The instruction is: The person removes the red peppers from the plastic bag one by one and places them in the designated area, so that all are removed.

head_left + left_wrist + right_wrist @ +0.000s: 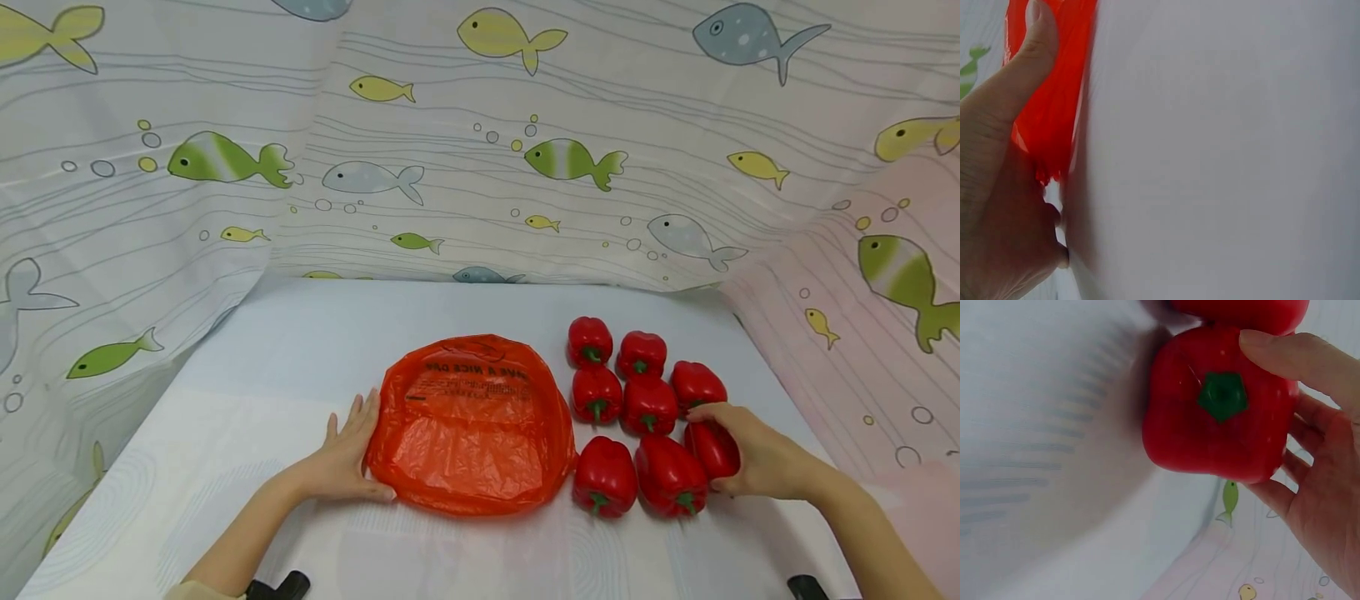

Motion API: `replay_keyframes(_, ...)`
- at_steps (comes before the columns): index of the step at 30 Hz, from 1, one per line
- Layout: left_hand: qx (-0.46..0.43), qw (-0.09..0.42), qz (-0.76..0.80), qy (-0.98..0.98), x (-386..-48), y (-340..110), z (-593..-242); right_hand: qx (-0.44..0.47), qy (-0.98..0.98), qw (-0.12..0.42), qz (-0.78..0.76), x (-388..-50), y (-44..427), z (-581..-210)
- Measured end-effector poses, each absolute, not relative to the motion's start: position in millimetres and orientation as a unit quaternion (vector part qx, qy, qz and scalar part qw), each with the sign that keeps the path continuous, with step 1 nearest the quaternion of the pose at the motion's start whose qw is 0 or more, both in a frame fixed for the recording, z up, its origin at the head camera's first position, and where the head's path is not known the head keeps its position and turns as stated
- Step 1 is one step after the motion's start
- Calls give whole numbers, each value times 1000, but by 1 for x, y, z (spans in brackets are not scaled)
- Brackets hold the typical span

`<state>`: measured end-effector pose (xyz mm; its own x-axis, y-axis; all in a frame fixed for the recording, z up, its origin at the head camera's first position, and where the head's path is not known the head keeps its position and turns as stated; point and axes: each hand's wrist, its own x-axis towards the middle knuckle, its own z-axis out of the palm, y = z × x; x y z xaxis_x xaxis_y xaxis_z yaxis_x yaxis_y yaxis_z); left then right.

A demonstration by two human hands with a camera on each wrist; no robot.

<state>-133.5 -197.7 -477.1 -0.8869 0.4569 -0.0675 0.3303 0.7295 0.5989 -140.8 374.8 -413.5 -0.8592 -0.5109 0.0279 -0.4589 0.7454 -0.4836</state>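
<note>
An orange-red plastic bag [472, 454] with mirrored dark print lies in a rounded shape at the middle of the table; whether anything is inside or under it I cannot tell. My left hand [337, 460] rests against its left side, fingers spread and fairly straight, thumb at the near edge. In the left wrist view the thumb [1034, 53] touches the bag. On the right, my right hand [765, 454] holds a red bell pepper [1175, 434] with a green stem, thumb and fingers curved round it. Several more red bell peppers [650, 404] stand between it and the bag.
A white table [315, 333] carries everything. Fish-printed cloth [435, 125] hangs behind it and along both sides. Dark objects [288, 586] show at the bottom edge near both forearms.
</note>
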Motion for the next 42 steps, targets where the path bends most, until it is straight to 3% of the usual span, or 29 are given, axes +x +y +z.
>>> replay_keyframes(26, 206, 103, 287, 930, -127, -200, -471, -227, 942, 67, -236, -137, 355, -386)
replay_keyframes(42, 205, 181, 220, 936, -133, -186, -391, -250, 941, 96, -207, -139, 290, -369)
